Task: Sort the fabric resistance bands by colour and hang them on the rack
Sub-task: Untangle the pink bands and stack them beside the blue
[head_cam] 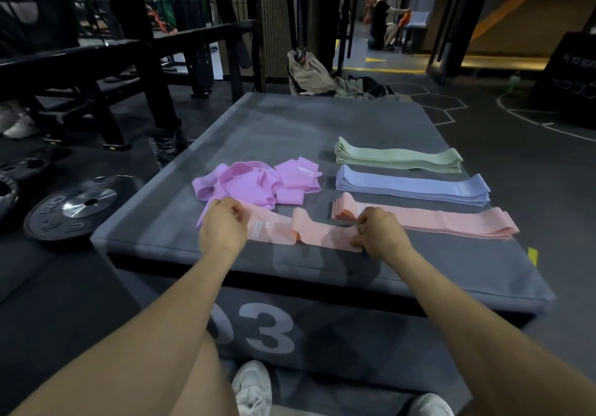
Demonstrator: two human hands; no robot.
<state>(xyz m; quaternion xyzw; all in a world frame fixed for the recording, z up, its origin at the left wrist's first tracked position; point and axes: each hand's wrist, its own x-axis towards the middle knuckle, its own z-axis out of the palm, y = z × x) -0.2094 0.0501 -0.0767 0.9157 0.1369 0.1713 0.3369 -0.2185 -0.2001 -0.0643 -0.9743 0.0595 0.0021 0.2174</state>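
A peach fabric band (309,233) lies stretched across the near part of the grey padded box top (274,125). My left hand (222,227) pinches its left end and my right hand (380,232) pinches its right end. Behind my left hand sits a loose heap of pink bands (258,182). On the right lie three flat stacks: green bands (400,156) farthest, lilac-blue bands (412,186) in the middle, peach bands (451,222) nearest, just beyond my right hand.
Black weight plates (84,204) lie on the floor at the left. A black steel rack and bench (135,48) stand at the back left. Bags and clothes (322,77) sit behind the box. A person kneels far back (382,22).
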